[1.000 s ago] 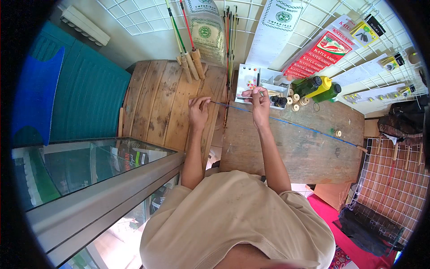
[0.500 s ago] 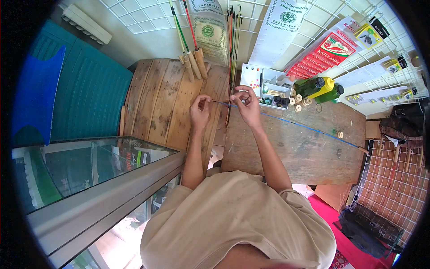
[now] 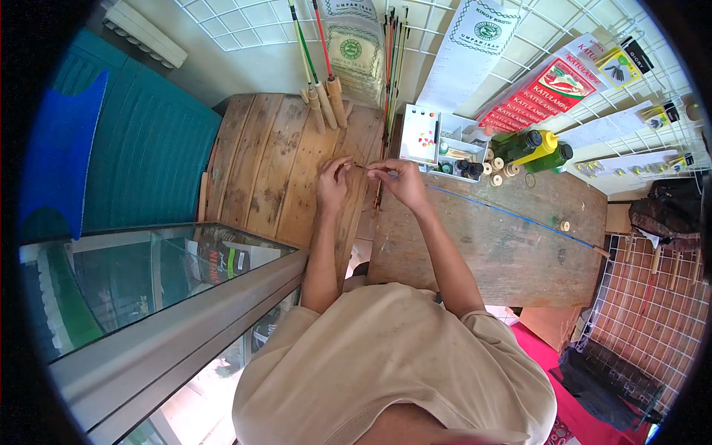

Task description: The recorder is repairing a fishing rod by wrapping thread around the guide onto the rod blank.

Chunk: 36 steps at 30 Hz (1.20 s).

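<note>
A thin blue fishing rod (image 3: 503,211) lies across the right-hand table, its short wooden handle (image 3: 601,252) at the table's far right edge. Its dark, slender tip end reaches left over the gap between the two tables. My left hand (image 3: 332,185) pinches that tip end between thumb and fingers. Close beside it, my right hand (image 3: 404,185) grips the rod with thumb and fingertips, a short stretch of tip showing between the two hands. Any thread or small fitting at the fingertips is too fine to make out.
A white compartment box (image 3: 420,133) with small beads and dark little bottles stands behind my right hand. Wooden spools (image 3: 496,179) and green bottles (image 3: 550,158) sit beside it. Upright rods with cork-coloured handles (image 3: 335,100) stand behind the left table. A glass cabinet (image 3: 178,289) is at left.
My right hand has moved left and slightly down, closer to my left hand, and its raised fingers have closed in on the rod. My left hand stays at the tip.
</note>
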Motion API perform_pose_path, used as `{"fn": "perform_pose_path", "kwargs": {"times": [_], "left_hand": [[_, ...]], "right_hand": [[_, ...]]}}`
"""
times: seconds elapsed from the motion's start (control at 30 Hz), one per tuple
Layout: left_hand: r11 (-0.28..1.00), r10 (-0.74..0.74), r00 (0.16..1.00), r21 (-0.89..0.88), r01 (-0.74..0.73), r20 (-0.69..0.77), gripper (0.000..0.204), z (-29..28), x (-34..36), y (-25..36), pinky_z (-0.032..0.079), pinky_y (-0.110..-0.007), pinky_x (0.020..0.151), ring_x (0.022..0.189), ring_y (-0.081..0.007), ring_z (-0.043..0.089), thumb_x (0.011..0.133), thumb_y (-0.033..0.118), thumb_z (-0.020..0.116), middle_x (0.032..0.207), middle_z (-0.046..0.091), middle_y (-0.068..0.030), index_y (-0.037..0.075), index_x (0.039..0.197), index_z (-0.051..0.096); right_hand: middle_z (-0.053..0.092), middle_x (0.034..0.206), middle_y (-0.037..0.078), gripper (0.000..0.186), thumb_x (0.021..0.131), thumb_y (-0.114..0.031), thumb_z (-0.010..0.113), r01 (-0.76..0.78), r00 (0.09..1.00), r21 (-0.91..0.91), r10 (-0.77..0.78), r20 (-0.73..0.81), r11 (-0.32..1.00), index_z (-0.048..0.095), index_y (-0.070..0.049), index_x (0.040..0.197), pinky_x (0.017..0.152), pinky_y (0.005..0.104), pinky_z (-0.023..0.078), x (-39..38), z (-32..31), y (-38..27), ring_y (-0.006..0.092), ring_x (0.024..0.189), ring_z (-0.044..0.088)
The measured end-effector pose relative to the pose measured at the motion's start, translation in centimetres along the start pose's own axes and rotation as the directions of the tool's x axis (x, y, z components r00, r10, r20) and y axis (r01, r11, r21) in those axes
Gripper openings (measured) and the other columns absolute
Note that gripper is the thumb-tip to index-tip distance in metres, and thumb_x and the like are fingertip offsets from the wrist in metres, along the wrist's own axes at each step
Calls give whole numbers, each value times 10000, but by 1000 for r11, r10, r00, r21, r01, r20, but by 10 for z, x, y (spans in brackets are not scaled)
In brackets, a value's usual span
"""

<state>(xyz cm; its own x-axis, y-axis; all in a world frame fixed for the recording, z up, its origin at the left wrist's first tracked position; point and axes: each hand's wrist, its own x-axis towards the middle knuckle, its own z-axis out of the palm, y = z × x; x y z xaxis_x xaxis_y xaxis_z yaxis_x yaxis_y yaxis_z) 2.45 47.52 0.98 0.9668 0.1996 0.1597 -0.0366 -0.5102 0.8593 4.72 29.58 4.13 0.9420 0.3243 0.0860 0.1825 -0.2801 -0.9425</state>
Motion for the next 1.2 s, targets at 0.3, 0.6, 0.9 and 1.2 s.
{"fn": "perform_pose_path", "kwargs": {"times": [0.3, 0.6, 0.9, 1.2], "left_hand": [[968, 214, 977, 140, -210, -15, 151, -1, -2, -2, 438, -429, 818, 918, -358, 537, 870, 19, 558, 917, 612, -150, 39, 994, 643], [928, 319, 945, 223, -297, -67, 92, 1, -1, 6, 422, -430, 852, 1003, -352, 504, 885, 39, 545, 1071, 553, -135, 30, 960, 597], [957, 274, 961, 107, -268, -41, 119, 2, -1, 4, 446, -406, 848, 977, -334, 555, 849, -24, 544, 1006, 615, -130, 13, 949, 597], [970, 242, 970, 15, -242, -5, 251, 1, -4, 0, 475, -380, 813, 993, -330, 584, 757, -165, 460, 1006, 635, -138, 1, 910, 569]], "right_hand": [[689, 896, 148, 178, 799, 45, 632, 171, 985, -122, -174, -16, 978, 686, 0, 963, 705, 321, 523, 2, 6, -1, 251, 794, 680], [663, 824, 123, 130, 826, 74, 599, 63, 953, -74, -82, -293, 995, 648, 25, 936, 684, 290, 504, 10, -2, 1, 167, 720, 641], [629, 832, 56, 56, 933, -46, 557, 33, 995, 561, -78, 57, 827, 552, 0, 964, 715, 269, 494, 9, 3, -4, 119, 831, 613], [654, 813, 68, 38, 872, -42, 610, -39, 974, 104, 14, 226, 994, 614, -6, 884, 638, 311, 495, 20, -4, -24, 182, 692, 637]]}}
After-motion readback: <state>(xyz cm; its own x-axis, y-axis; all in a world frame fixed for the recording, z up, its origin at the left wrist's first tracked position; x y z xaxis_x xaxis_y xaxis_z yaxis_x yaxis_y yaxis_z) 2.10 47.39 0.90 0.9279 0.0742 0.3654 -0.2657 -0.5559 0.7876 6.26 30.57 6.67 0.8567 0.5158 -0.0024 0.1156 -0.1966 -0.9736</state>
